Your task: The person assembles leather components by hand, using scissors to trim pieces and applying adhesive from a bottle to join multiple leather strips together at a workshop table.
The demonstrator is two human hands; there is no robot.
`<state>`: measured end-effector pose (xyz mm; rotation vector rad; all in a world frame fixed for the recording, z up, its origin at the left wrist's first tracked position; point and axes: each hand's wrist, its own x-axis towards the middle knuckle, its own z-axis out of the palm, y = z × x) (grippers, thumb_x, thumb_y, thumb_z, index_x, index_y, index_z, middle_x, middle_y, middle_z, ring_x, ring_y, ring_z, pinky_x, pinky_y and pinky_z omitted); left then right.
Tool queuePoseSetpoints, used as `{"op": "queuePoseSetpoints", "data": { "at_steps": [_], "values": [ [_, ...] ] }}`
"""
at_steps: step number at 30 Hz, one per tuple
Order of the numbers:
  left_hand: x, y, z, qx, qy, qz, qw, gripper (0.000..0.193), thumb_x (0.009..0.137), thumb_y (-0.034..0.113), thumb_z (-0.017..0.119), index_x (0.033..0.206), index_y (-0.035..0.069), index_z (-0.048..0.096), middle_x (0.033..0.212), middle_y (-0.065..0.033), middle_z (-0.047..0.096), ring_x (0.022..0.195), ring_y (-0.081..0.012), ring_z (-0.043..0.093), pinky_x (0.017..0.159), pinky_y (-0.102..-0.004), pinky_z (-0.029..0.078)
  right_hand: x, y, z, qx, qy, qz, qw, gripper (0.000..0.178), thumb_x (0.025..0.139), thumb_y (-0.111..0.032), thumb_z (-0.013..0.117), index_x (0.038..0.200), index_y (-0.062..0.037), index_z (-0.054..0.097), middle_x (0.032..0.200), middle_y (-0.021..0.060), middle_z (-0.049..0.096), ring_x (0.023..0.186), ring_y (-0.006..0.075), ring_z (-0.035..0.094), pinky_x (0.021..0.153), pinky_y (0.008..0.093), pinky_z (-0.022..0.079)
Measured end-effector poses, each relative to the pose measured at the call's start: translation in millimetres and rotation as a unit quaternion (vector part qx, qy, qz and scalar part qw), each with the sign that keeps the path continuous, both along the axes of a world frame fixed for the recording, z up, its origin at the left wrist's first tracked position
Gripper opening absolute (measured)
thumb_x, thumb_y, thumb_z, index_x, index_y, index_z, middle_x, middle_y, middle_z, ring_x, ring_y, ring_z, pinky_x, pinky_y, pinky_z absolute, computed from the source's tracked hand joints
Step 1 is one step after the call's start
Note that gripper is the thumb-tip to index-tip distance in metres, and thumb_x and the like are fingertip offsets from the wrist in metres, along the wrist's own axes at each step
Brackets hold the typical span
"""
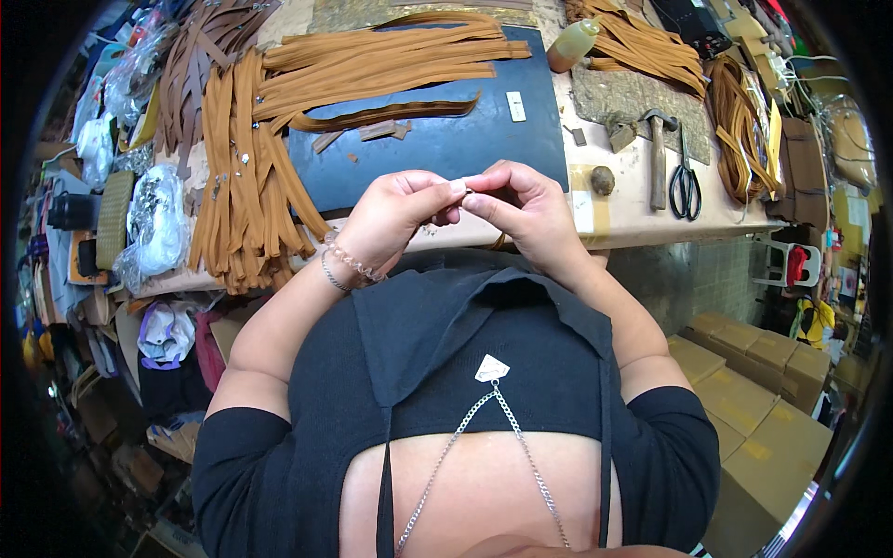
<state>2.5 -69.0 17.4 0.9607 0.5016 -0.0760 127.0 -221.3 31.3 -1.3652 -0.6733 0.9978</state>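
My left hand (406, 206) and my right hand (528, 206) meet in front of my chest at the table's near edge. Both are closed, thumbs and fingertips pinched together around something small and dark, mostly hidden by the fingers. Just below them, a bit of tan strip (503, 242) shows at the table edge. Beyond my hands lies a dark blue mat (446, 149). Across its far part, long tan zippers (381, 65) are stacked, with a single zipper (386, 114) nearer to me. More zippers (244, 177), with small metal pieces among them, hang over the edge at left.
On the right are a hammer (659, 158), black-handled scissors (686, 186), a round brown lump (603, 180) and a bottle (572, 45) of yellowish liquid. Bundled tan strips (739, 130) lie farther right. Cardboard boxes (744, 400) stand on the floor at lower right. Plastic bags (160, 219) crowd the left.
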Motion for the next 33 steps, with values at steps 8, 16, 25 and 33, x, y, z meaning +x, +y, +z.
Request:
{"op": "queuePoseSetpoints", "data": {
  "at_steps": [8,16,25,33],
  "values": [
    [-6,13,12,0.173,-0.073,-0.017,0.982,0.016,0.091,0.015,0.063,0.092,0.0,0.067,0.085,-0.0022,0.064,0.081,-0.0086,0.058,0.077,-0.0234,0.047,0,-2,20,0.008,0.025,0.027,0.999,0.016,0.088,-0.003,0.063,0.104,-0.0006,0.063,0.105,0.0054,0.062,0.097,0.0101,0.059,0.087,0.0255,0.048],
    [-10,14,22,0.319,-0.102,-0.054,0.941,0.017,0.09,0.017,0.066,0.093,-0.001,0.068,0.083,0.0023,0.063,0.075,-0.0034,0.053,0.066,-0.0197,0.044,1,-5,14,0.033,0.02,0.033,0.999,0.02,0.087,-0.002,0.065,0.104,-0.0049,0.055,0.099,0.0021,0.059,0.092,0.0081,0.057,0.083,0.0233,0.047],
    [-11,6,18,0.22,-0.114,0.001,0.969,0.016,0.091,0.014,0.065,0.095,0.0,0.068,0.085,0.0018,0.064,0.074,-0.0032,0.052,0.067,-0.019,0.044,-3,-6,19,0.002,-0.08,0.012,0.997,0.022,0.084,0.004,0.064,0.103,-0.0038,0.055,0.098,0.0021,0.057,0.092,0.0091,0.057,0.084,0.0238,0.047],
    [-8,0,20,0.187,-0.101,0.016,0.977,0.014,0.091,0.013,0.063,0.095,0.0,0.068,0.089,0.0001,0.063,0.078,-0.0041,0.053,0.07,-0.0193,0.043,-10,0,12,0.083,-0.067,-0.064,0.992,0.017,0.083,0.0,0.069,0.098,-0.0025,0.06,0.09,-0.0002,0.06,0.08,0.0054,0.057,0.071,0.0204,0.048]
  ]
}}
